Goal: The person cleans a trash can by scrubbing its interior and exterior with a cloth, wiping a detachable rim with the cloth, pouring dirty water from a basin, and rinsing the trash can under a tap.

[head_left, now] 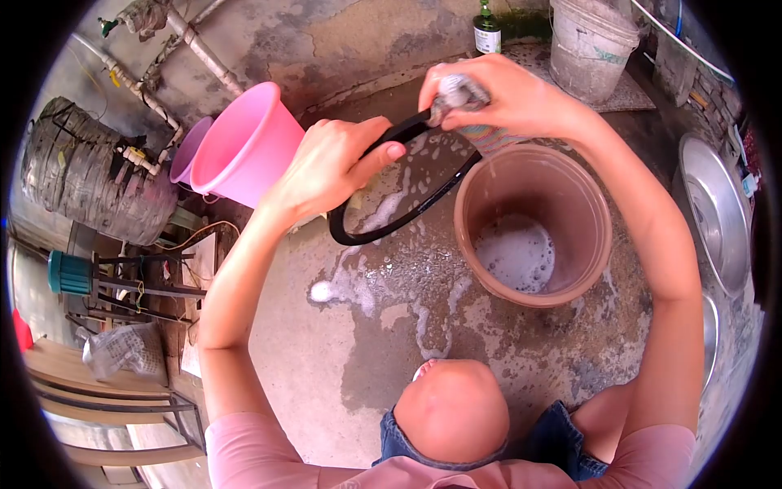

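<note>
My left hand (334, 163) grips a thin black hoop (391, 231), its thumb along the upper edge; the hoop's exact kind I cannot tell. It is held tilted above the wet floor, left of a brown bucket (574, 191). In my right hand (505, 90) is a wet, greyish cloth (458, 94), pressed around the hoop's upper right part. A striped part of the cloth hangs below that hand, over the bucket's rim. Foamy water (517, 254) lies in the bottom of the bucket.
A pink bucket (248, 151) and a purple one (189, 151) stand at left, near a wrapped tank (90, 175) and pipes. Behind are a green bottle (487, 34) and a whitish bucket (588, 53). A metal basin (717, 216) lies at right. Suds (350, 281) spot the floor.
</note>
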`<state>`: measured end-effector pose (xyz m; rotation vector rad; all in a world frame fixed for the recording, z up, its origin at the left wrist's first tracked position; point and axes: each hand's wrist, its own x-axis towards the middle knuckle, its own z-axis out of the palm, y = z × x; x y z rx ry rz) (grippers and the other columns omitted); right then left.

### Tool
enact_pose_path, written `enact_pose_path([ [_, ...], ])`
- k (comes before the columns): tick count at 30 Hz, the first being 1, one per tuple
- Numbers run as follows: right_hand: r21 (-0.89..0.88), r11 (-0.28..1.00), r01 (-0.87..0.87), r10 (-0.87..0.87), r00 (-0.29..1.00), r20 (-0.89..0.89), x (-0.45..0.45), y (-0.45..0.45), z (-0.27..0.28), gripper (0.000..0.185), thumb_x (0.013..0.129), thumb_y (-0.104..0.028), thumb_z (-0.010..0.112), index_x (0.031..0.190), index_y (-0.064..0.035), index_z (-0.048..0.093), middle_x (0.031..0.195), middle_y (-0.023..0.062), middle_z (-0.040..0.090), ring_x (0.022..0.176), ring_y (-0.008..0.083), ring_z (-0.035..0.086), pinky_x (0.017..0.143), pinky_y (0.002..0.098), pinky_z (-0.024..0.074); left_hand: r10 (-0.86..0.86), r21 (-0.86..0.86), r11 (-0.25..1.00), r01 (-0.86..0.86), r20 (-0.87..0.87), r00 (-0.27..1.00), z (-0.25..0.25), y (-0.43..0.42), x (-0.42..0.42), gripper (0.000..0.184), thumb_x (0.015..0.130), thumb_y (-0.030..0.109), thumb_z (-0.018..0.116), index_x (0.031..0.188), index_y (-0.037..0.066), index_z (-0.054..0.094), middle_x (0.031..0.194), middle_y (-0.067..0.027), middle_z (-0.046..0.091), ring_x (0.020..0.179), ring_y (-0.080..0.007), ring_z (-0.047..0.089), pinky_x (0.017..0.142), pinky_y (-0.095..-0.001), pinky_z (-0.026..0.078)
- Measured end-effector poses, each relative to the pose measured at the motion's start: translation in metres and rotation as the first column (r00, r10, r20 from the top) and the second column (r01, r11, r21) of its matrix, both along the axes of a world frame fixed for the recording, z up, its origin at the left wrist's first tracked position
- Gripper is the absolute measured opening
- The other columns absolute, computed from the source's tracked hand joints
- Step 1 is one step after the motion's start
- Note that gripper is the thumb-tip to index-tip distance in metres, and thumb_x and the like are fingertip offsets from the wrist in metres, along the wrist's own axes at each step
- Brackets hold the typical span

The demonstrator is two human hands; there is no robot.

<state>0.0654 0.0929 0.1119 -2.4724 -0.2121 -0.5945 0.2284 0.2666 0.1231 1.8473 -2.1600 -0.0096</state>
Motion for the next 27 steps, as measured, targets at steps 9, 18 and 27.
enact_pose_path([
  [9,0.404,0.913,-0.048,0.031,0.998,0.05,-0.01,-0.047,-0.036,0.017,0.082,-0.017,0.061,0.096,-0.01,0.055,0.081,-0.0027,0.054,0.078,0.006,0.05,0.069,0.0231,0.0413,0.014,-0.002,1.0,-0.016,-0.35,0.937,-0.008,0.033,0.023,0.038,0.087,0.037,0.05,0.076,0.0,0.048,0.051,-0.0081,0.047,0.048,-0.0192,0.051,0.048,-0.0317,0.038],
  [18,-0.203,0.973,0.109,-0.033,0.937,0.346,0.034,0.014,-0.012,0.021,0.076,-0.017,0.061,0.094,-0.0059,0.056,0.082,0.008,0.063,0.077,0.0209,0.061,0.071,0.0332,0.0458,0.08,-0.04,0.996,-0.078,0.029,0.996,-0.005,-0.006,0.006,0.024,0.087,0.025,0.052,0.079,0.002,0.051,0.051,-0.0067,0.049,0.045,-0.0157,0.048,0.045,-0.0303,0.036],
  [27,0.56,0.828,0.0,-0.103,0.983,0.151,-0.018,-0.044,-0.042,0.018,0.084,-0.019,0.06,0.096,-0.0082,0.055,0.08,0.0005,0.059,0.075,0.0067,0.054,0.065,0.0232,0.0443,0.038,-0.213,0.968,-0.136,-0.407,0.912,-0.036,0.03,0.042,0.03,0.086,0.03,0.055,0.075,0.002,0.052,0.052,-0.0026,0.051,0.047,-0.0118,0.048,0.048,-0.0272,0.038],
])
